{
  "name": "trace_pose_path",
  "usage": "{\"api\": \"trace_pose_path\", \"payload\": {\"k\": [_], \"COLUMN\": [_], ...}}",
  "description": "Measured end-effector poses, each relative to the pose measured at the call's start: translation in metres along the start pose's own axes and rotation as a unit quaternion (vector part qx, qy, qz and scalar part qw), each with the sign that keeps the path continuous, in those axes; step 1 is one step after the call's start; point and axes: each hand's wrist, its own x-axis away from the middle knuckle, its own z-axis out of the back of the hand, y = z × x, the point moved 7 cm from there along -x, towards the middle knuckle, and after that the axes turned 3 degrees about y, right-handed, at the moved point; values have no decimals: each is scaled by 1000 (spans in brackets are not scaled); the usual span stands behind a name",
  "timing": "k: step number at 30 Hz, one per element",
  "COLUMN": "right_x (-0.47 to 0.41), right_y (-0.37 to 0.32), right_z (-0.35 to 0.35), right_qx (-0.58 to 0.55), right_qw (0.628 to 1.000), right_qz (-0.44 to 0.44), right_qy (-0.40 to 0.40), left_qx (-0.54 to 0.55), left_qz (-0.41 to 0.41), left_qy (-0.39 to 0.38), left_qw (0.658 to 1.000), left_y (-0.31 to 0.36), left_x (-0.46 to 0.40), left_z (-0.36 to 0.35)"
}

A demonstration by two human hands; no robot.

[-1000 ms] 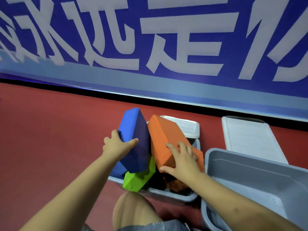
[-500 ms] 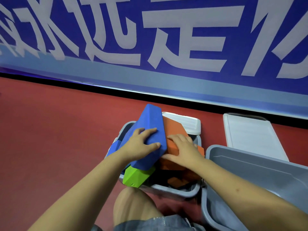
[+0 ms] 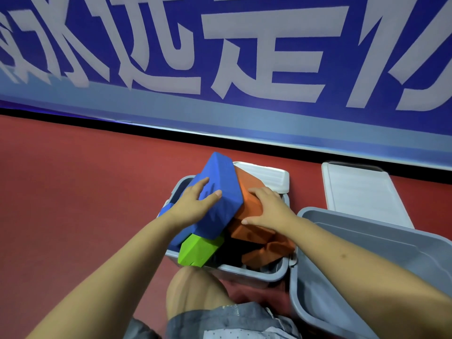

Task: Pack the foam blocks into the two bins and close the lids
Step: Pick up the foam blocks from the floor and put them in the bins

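Note:
A grey bin (image 3: pixel 269 275) on the red floor holds several foam blocks heaped above its rim. My left hand (image 3: pixel 193 204) lies flat on a large blue block (image 3: pixel 222 189) that leans tilted across the pile. My right hand (image 3: pixel 266 206) rests with spread fingers on an orange block (image 3: pixel 247 189) beside it. A green block (image 3: pixel 198 250) pokes out over the bin's near left edge, and more orange blocks (image 3: pixel 264 243) lie lower in the bin. A second, larger grey bin (image 3: pixel 381 243) stands to the right; my right forearm hides part of it.
One white lid (image 3: pixel 269 174) lies behind the left bin, and another white lid (image 3: pixel 362 194) lies behind the right bin. A blue banner with white characters (image 3: pixel 220 57) runs along the back. My bare knee (image 3: pixel 193 287) is just in front of the left bin.
The blue block has tipped from upright to leaning over the orange block, and both blocks have sunk lower. My left hand shifted from its edge to its top face.

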Motion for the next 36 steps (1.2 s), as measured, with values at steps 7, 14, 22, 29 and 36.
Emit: {"api": "trace_pose_path", "payload": {"k": [7, 14, 22, 29, 36], "right_x": [-6, -10, 6, 43, 143], "right_y": [-6, -21, -17, 21, 93], "right_z": [18, 44, 77, 107, 128], "right_qx": [22, 11, -58, -95, -128], "right_qw": [1000, 999, 994, 981, 921], "right_qz": [-20, 25, 24, -74, -248], "right_qy": [3, 27, 92, 151, 272], "left_qx": [21, 8, 39, 62, 20], "left_qz": [2, -34, -77, -119, -207], "left_qy": [21, 25, 30, -68, -209], "left_qw": [1000, 999, 996, 989, 955], "left_y": [23, 72, 112, 139, 183], "left_x": [8, 16, 19, 4, 27], "left_z": [19, 20, 9, -38, -126]}}
